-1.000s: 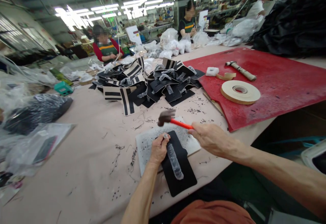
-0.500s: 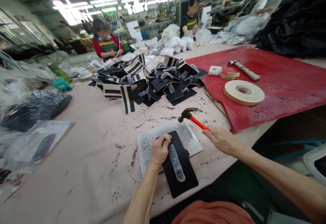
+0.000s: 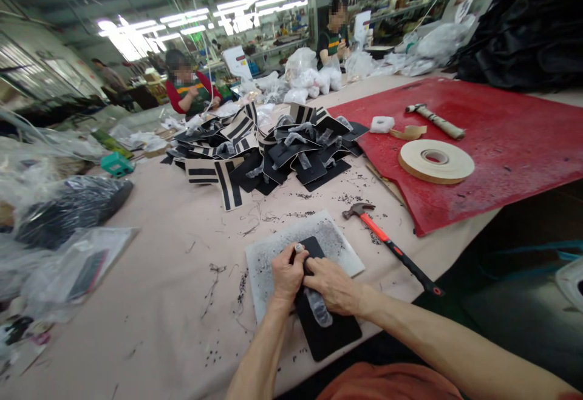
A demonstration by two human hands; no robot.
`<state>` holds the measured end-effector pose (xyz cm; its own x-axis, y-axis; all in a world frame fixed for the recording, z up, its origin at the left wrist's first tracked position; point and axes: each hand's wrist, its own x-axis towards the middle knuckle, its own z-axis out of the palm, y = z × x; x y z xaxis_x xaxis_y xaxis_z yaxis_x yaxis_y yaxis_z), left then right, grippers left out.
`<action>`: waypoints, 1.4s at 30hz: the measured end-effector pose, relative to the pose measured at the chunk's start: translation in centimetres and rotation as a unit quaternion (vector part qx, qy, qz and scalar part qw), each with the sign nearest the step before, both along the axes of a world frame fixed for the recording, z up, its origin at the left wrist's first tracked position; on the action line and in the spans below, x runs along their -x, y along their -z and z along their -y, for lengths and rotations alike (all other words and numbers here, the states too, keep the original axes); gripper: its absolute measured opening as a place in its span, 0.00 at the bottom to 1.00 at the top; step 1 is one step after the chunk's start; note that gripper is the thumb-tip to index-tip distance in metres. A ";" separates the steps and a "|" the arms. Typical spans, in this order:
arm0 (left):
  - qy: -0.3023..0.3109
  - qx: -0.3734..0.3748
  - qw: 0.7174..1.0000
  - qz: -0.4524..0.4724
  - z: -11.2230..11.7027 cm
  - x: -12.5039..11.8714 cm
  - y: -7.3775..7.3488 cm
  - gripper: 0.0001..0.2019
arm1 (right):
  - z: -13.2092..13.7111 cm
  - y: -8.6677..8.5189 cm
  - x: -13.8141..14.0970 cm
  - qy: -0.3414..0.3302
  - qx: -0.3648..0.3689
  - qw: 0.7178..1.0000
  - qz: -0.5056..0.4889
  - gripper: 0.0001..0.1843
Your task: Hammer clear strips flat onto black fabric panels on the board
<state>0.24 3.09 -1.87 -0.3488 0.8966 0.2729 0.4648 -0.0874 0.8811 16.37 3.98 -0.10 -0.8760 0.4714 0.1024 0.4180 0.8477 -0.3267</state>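
Observation:
My left hand (image 3: pixel 286 275) is closed round a small metal punch (image 3: pixel 299 247), held upright on a black card piece (image 3: pixel 328 333). That piece lies on a white speckled slab (image 3: pixel 334 242) and carries a small clear plastic bag (image 3: pixel 319 309). My right hand (image 3: pixel 334 284) rests on the black piece right beside the left hand, fingers curled against it. A hammer with a red and black handle (image 3: pixel 392 247) lies on the table to the right of the slab, free of both hands.
A heap of black and striped card pieces (image 3: pixel 264 151) lies further back. A red mat (image 3: pixel 492 139) at the right bears a tape roll (image 3: pixel 436 160) and another hammer (image 3: pixel 435 119). Plastic bags (image 3: pixel 64 206) crowd the left side. Other people work at the far end.
My right hand swung the hammer out to the right, laid it on the table and came back onto the black piece. My left hand stayed on the punch.

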 end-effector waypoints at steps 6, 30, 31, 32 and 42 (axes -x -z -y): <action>-0.235 -0.047 0.971 -0.003 -1.2 -2.0 -3.7 0.13 | -0.1 -0.2 0.3 0.000 -0.005 0.998 0.057 0.14; -0.063 0.016 0.968 0.241 -0.5 0.4 -2.7 0.12 | 3.9 -0.9 -0.3 0.325 0.284 0.894 -0.122 0.42; -0.049 0.025 0.968 0.247 -0.6 0.2 -2.1 0.12 | 4.1 -0.8 -0.1 0.329 0.299 0.885 -0.138 0.41; -0.035 0.033 0.967 0.250 -0.7 0.1 -1.6 0.12 | 4.2 -0.7 0.0 0.331 0.311 0.878 -0.152 0.41; 0.015 0.038 0.974 0.223 -0.3 0.7 0.9 0.13 | 3.7 -1.1 -0.1 0.231 0.205 0.940 -0.143 0.31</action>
